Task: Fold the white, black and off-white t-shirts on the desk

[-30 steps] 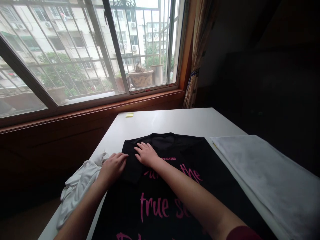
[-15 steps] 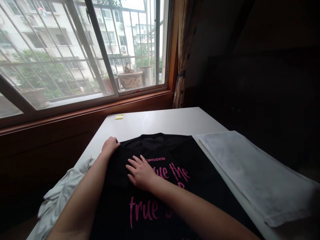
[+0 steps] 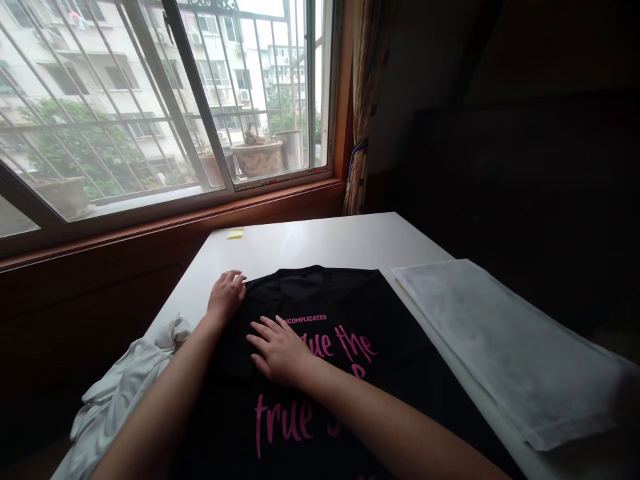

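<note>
A black T-shirt (image 3: pixel 400 333) with pink lettering lies spread out on the white table, its neckline toward the far side. At the shirt's far left shoulder is my left hand (image 3: pixel 227 295), open, with loosely bent fingers apart at the fabric's edge. My right hand (image 3: pixel 283 350) lies flat on the upper chest of the shirt, open with fingers spread, and covers part of the print. The lower end of the shirt runs out of view, partly behind my right forearm.
On the right of the white table (image 3: pixel 310 243) lies a flat, whitish translucent bag (image 3: pixel 500 340). Crumpled pale cloth (image 3: pixel 133 373) hangs at the left edge. A yellow sticky note (image 3: pixel 235 234) is near the far left corner. Beyond stand a barred window (image 3: pixel 260 87) and a curtain (image 3: pixel 364 113).
My left hand has loosened from the shirt's shoulder edge, its fingers now lifted and more apart. My right hand stays flat on the shirt. The view has shifted slightly.
</note>
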`<state>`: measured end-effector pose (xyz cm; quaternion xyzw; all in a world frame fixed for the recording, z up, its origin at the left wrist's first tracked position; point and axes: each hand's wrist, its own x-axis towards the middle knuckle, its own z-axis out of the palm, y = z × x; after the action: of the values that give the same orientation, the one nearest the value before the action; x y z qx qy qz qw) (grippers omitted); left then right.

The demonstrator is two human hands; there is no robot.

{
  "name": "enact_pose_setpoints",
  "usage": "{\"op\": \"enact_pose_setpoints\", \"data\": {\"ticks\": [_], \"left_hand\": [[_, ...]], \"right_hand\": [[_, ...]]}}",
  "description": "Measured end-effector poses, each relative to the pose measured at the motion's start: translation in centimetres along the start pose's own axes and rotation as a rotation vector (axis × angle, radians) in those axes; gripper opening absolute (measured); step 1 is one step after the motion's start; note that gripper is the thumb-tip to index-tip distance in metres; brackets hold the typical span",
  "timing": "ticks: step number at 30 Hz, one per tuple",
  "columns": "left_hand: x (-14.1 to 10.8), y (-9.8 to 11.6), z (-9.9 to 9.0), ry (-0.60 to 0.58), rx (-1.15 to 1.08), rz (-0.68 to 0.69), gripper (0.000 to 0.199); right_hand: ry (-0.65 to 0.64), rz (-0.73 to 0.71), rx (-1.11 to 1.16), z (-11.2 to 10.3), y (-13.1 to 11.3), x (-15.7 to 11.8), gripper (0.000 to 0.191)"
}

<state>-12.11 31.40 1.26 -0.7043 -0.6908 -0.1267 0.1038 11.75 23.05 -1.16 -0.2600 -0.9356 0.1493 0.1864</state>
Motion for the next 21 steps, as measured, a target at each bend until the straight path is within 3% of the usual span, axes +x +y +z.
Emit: {"op": "enact_pose_setpoints", "data": {"ticks": [4, 7, 12, 16, 21], "left_hand": [[-1.7, 2.3, 1.5, -0.057, -0.034, 0.136, 0.044], [-2.6, 2.8, 2.9, -0.106, -0.043, 0.123, 0.052], [-2.6, 2.5, 3.8, -0.147, -0.056, 0.063, 0.057], [-2.6, 2.6, 3.3, -0.121, -0.060, 0.059, 0.058], [-2.9, 2.8, 2.6, -0.051, -0.058, 0.075, 0.054]], "right_hand": [[0.024, -0.023, 0.020, -0.4, 0.9, -0.2, 0.048], [0.101, 0.011, 0.000, -1.9, 3.2, -0.3, 0.045], [0.196, 0.348, -0.198, -6.0, 10.3, -1.6, 0.048], [0.248, 0.608, -0.382, -9.2, 15.7, -4.6, 0.045], [0.298, 0.747, -0.454, -10.9, 18.9, -8.6, 0.033]]}}
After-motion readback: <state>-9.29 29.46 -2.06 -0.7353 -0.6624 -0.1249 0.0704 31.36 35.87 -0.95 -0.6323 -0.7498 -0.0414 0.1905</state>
